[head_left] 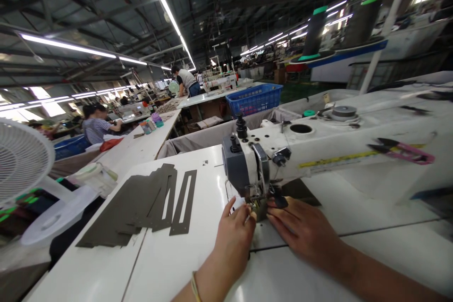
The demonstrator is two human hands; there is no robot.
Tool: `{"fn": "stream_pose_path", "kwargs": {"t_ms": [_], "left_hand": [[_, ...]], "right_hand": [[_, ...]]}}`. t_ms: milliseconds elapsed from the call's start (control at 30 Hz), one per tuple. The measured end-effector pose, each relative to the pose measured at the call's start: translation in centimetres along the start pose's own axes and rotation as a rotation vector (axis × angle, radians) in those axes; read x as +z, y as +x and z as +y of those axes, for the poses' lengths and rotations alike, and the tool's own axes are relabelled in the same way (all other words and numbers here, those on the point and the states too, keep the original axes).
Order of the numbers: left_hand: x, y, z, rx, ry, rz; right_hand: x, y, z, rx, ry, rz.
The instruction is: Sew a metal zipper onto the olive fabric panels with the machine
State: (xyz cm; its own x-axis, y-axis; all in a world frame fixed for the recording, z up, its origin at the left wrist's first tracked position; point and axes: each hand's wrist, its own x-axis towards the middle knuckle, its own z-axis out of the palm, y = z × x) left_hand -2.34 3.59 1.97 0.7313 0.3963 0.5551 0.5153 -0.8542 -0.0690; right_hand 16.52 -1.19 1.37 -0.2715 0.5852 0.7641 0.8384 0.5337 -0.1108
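Observation:
A white sewing machine (244, 160) stands in front of me, with a dark grey-brown fabric piece (262, 210) under its needle area. My left hand (235, 233) is just left of the presser foot, fingers curled together at the fabric's edge; what they pinch is hidden. To the right, my right hand (306, 229) grips the same piece, thumb and fingers close to the foot. More dark material (300, 191) shows behind that hand. Left of the machine lies a fanned stack of dark flat pieces (130, 203), and beside it a single piece with a long slot (177, 219).
Pink-handled thread snips (412, 152) rest on the machine arm near a yellow tape measure (339, 158). A white fan (23, 160) stands at the left. Beyond the machine are a blue basket (255, 100) and thread cones (314, 33). Other people (97, 125) work farther back.

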Motion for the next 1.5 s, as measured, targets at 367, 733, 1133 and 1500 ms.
{"fn": "stream_pose_path", "kwargs": {"t_ms": [367, 733, 1133, 1500], "left_hand": [[-0.1, 0.7, -0.3, 0.011, -0.030, 0.017], [0.5, 0.6, -0.8, -0.021, -0.056, -0.006], [0.9, 0.6, -1.1, -0.045, -0.103, -0.054], [0.8, 0.5, -1.2, -0.059, -0.120, -0.065]], "right_hand": [[1.3, 0.6, 0.3, -0.004, 0.025, -0.156], [1.5, 0.8, 0.7, 0.010, 0.018, -0.188], [1.5, 0.7, 0.8, 0.053, 0.003, -0.259], [2.0, 0.3, 1.2, 0.074, 0.011, -0.264]]}}
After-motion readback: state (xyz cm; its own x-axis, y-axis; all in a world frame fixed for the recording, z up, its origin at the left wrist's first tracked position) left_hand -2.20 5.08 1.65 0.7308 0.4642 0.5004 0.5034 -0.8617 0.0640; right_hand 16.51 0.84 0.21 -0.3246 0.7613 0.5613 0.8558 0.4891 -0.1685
